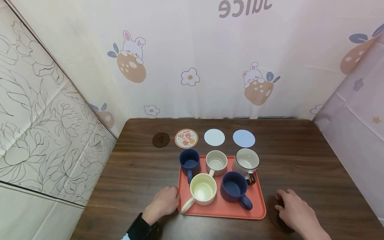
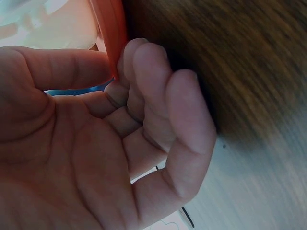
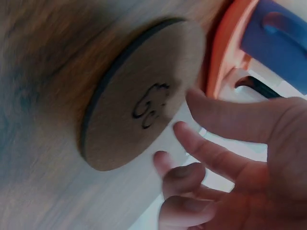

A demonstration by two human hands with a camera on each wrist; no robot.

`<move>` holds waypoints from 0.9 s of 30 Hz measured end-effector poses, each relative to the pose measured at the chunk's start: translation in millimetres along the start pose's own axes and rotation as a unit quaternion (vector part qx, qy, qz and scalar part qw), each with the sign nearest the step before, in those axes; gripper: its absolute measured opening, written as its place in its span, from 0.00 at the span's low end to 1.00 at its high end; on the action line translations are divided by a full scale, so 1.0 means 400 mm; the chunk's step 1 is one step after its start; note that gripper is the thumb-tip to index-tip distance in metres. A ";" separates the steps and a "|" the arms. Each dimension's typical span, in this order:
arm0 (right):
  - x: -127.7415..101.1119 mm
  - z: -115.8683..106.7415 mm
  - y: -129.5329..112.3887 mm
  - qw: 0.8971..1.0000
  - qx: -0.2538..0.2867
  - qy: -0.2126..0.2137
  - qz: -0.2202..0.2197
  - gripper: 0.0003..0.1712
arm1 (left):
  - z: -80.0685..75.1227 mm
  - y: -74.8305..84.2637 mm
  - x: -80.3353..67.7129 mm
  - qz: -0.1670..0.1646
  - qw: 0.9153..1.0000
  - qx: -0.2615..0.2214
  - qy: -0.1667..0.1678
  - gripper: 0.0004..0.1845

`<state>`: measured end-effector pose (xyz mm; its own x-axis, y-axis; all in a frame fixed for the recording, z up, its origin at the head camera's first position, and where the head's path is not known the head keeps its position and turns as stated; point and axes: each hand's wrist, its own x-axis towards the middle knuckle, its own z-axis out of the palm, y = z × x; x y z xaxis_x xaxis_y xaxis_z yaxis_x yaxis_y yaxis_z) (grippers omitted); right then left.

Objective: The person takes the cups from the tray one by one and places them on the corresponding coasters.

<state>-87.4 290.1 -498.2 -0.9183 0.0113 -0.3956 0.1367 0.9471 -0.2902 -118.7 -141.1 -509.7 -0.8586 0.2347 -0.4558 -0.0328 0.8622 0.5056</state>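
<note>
1. Fingers and thumb of the left hand point(image 1: 163, 202) pinch the near-left rim of the orange tray point(image 1: 258, 206).
2. Five mugs stand on the tray, just right of that pinch.
3. Right hand point(image 1: 295, 210) rests loosely spread, fingertips touching a dark round coaster point(image 3: 139, 96) lying just right of the tray.

A dark wooden table point(image 1: 300, 160) carries four round coasters point(image 1: 186, 138) in a row near its far edge, an orange tray point(image 1: 260, 206) toward the near edge, and a brown coaster point(image 1: 277, 216) right of it.
</note>
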 end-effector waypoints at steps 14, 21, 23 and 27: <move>-0.026 0.033 -0.015 0.999 0.000 -0.019 0.032 0.29 | 0.002 -0.003 0.003 -0.006 1.000 -0.001 -0.006 0.10; -0.027 0.031 -0.012 0.999 -0.006 -0.037 0.037 0.35 | 0.003 -0.006 0.002 0.005 1.000 -0.011 -0.003 0.11; -0.029 0.034 -0.009 0.999 -0.006 -0.041 0.031 0.36 | 0.003 -0.006 0.002 0.005 1.000 -0.010 -0.002 0.11; -0.027 0.038 -0.005 0.999 -0.002 -0.036 0.023 0.37 | 0.002 -0.005 0.001 0.010 1.000 -0.003 0.001 0.11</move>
<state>-72.1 283.3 -506.6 -0.8821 0.0329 -0.4699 0.1773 0.9474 -0.2663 -118.7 -142.5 -511.4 -0.8599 0.2505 -0.4448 -0.0194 0.8547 0.5188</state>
